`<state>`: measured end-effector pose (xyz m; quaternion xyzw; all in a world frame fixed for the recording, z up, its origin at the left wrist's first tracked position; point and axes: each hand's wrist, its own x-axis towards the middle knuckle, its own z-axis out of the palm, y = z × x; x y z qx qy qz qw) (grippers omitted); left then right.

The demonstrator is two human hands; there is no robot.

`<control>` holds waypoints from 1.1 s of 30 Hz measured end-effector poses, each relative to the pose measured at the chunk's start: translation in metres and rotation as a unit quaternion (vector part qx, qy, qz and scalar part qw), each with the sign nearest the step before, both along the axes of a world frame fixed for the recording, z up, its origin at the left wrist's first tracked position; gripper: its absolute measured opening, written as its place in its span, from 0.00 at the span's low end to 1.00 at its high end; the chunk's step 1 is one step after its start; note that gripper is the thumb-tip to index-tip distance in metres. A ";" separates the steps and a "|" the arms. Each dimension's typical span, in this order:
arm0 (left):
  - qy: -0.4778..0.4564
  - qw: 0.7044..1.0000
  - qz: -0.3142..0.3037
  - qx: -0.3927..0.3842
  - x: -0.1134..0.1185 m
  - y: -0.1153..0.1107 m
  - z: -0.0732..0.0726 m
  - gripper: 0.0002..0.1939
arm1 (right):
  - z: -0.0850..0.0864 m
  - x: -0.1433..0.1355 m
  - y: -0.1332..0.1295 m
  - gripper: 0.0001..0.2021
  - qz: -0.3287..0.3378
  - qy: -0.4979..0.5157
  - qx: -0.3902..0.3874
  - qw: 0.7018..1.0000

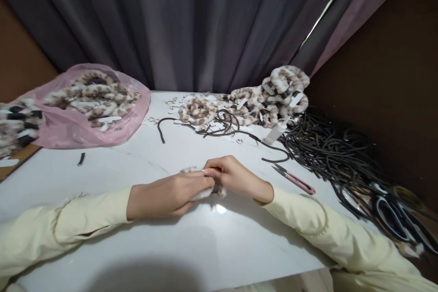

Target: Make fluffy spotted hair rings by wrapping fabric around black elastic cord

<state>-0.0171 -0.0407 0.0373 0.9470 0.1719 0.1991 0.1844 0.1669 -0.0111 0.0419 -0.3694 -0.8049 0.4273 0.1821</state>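
Over the middle of the white table, my left hand point(178, 191) and my right hand point(230, 174) meet on a fluffy white-and-brown plush piece point(202, 195). The left fingers are closed round it from the left. My right thumb and fingers pinch at its right side, close to the left fingertips. A dark bit shows on the plush between the hands. Most of the piece is covered by my fingers, so its full shape is hidden. Pink-handled thread snips point(294, 179) lie to the right of my right hand.
A pink plastic bag point(132, 123) of plush rings stands at the left. More plush rings point(289, 80) pile up at the back right, near a small translucent bottle point(273, 134). Black cords point(321, 146) heap along the right, with scissors point(390, 216) beside them. A cord scrap point(81, 159) lies left.
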 end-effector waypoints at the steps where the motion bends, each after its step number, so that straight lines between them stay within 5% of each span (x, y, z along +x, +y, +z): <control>1: 0.000 1.000 -0.010 0.019 0.000 0.000 0.000 0.15 | 0.001 0.000 0.000 0.11 -0.005 0.009 -0.037 0.999; 5: 0.035 0.986 -0.028 0.159 0.000 0.002 0.003 0.14 | 0.002 0.000 -0.002 0.14 -0.024 0.053 -0.180 0.982; 9: 0.063 0.954 -0.051 0.288 -0.002 0.002 0.005 0.12 | 0.001 -0.002 -0.006 0.13 -0.020 0.063 -0.234 0.970; 12: 0.043 0.970 -0.025 0.237 -0.002 -0.002 0.005 0.13 | 0.002 -0.002 -0.009 0.14 -0.029 0.042 -0.160 0.986; 15: -0.018 0.995 0.071 0.071 0.004 -0.010 0.007 0.12 | 0.004 -0.001 -0.010 0.14 -0.070 0.025 -0.039 0.996; 22: -0.078 0.938 0.292 -0.170 0.027 -0.009 0.019 0.08 | 0.005 0.000 -0.009 0.10 -0.145 -0.011 0.112 0.983; 27: -0.142 0.941 0.284 -0.119 0.029 0.002 0.007 0.06 | 0.007 0.002 -0.003 0.09 -0.163 0.026 0.109 0.980; 33: -0.187 0.962 0.175 0.091 0.023 0.004 -0.004 0.07 | 0.008 0.002 0.004 0.06 -0.121 0.089 -0.059 0.987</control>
